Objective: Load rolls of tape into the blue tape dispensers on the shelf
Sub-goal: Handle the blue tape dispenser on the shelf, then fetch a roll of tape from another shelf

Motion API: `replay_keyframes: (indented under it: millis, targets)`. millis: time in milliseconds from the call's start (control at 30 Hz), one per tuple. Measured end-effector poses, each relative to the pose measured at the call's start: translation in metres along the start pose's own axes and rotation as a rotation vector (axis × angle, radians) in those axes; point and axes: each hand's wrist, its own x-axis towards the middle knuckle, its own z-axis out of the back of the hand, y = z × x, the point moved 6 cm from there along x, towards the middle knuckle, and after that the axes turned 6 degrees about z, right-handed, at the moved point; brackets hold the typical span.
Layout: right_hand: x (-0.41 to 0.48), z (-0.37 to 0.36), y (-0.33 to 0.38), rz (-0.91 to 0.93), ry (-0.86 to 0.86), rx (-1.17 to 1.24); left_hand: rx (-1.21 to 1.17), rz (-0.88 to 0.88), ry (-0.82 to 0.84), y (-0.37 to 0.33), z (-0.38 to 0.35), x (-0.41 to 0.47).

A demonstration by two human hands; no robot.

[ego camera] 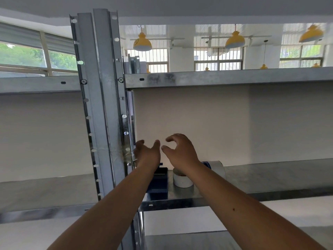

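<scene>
A blue tape dispenser (159, 183) stands on the metal shelf (270, 179) near its left end, partly hidden by my left forearm. Just right of it sits a white roll of tape (182, 181). Behind my right wrist a second white roll with a blue part (216, 166) shows, mostly hidden. My left hand (146, 153) and my right hand (180, 150) are both raised above these things, fingers curled and apart, holding nothing. The two hands are close together, thumbs almost meeting.
A grey steel upright post (102, 105) rises just left of my left hand. The upper shelf beam (216, 78) runs overhead. A pale back panel (234, 123) closes the bay behind. The shelf stretches to the right; a lower shelf (198, 240) lies below.
</scene>
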Motion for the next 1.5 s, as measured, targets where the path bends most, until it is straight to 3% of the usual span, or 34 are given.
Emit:
replay_keyframes:
  millis: [167, 333, 500, 767, 1067, 1500]
  targets:
    - [-0.024, 0.05, 0.017, 0.028, -0.311, 0.122, 0.14, -0.624, 0.003, -0.04, -0.011, -0.052]
    - [-0.071, 0.126, 0.004, 0.025, -0.503, -0.019, 0.093, -0.765, 0.199, -0.056, -0.066, -0.108]
    - [-0.14, 0.231, -0.028, -0.114, -0.598, -0.369, 0.179, -0.972, 0.416, -0.059, -0.162, -0.193]
    - [-0.291, 0.417, -0.067, -0.302, -0.784, -0.697, 0.095, -1.122, 0.756, -0.081, -0.294, -0.387]
    - [-0.424, 0.592, -0.084, -0.432, -0.916, -0.851, -0.075, -1.2, 0.959, -0.116, -0.407, -0.588]
    - [-0.528, 0.734, -0.145, -0.605, -0.93, -0.91, -0.16, -1.101, 1.17, -0.128, -0.539, -0.738]
